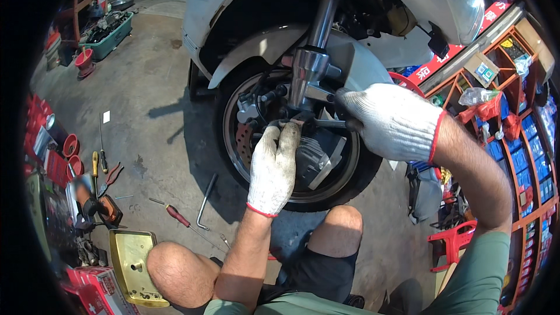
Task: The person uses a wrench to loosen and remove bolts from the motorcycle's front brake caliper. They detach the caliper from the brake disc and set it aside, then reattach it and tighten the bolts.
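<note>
A front wheel [367,181] of a white scooter-like vehicle stands before me, with a silver fork leg [308,73] coming down to its hub. My right hand [394,121], in a white knit glove with dark fingertips, is closed around a wrench-like metal tool [331,123] whose silver shaft points left to the hub. My left hand [274,163], gloved too, reaches up from below with its fingers pressed together at the hub beside the tool's end. What those fingers pinch is hidden. A brake caliper [248,108] and a drilled brake disc [243,139] sit left of the hub.
On the floor at left lie a red-handled screwdriver [177,214], an L-shaped wrench [207,201], pliers [111,178] and a cordless drill [93,201]. A yellow metal tray [135,297] is beside my left knee. A red stool [452,242] and shelves [539,163] of packages line the right.
</note>
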A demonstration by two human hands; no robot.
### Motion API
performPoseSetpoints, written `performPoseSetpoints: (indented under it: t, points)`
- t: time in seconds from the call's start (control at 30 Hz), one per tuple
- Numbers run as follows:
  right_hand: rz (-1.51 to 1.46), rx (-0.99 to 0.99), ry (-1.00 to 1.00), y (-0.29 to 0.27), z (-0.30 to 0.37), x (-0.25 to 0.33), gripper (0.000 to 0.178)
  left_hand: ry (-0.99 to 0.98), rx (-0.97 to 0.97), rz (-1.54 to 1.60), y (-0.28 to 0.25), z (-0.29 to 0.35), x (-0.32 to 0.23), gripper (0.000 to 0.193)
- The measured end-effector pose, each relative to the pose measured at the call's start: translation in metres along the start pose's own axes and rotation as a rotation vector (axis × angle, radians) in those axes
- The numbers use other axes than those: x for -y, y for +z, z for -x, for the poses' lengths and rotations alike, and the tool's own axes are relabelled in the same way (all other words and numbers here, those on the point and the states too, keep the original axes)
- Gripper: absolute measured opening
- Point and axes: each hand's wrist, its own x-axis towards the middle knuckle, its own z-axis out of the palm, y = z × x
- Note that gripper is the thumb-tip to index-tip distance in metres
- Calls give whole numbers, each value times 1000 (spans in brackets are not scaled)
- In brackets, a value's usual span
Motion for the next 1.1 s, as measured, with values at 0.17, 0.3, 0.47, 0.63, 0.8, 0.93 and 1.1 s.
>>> performPoseSetpoints:
  t: [0.17, 0.3, 0.47, 0.63, 0.8, 0.93, 1.1]
  points:
    - [-129, -100, 25, 25, 18, 3, 12, -66, 26, 10, -2, 0, 1, 33]
    - [-141, -77, -4, 12, 9, -5, 15, -62, 16, 12, 0, -1, -5, 32]
    - [-198, -184, -29, 44, 21, -3, 15, -55, 10, 25, 0, -2, -4, 31]
    - [-334, -331, 68, 95, 34, 16, 33, -35, 33, -25, -4, -4, 3, 30]
    - [-369, -310, -2, 75, 36, 7, 27, -105, 40, -72, -5, -4, 2, 31]
    - [-249, -188, 19, 38, 25, -3, 12, -77, 25, -33, -6, -2, 1, 33]
    - [-90, 8, 67, -1, 4, -6, 15, 149, -10, -6, 3, 1, 17, 34]
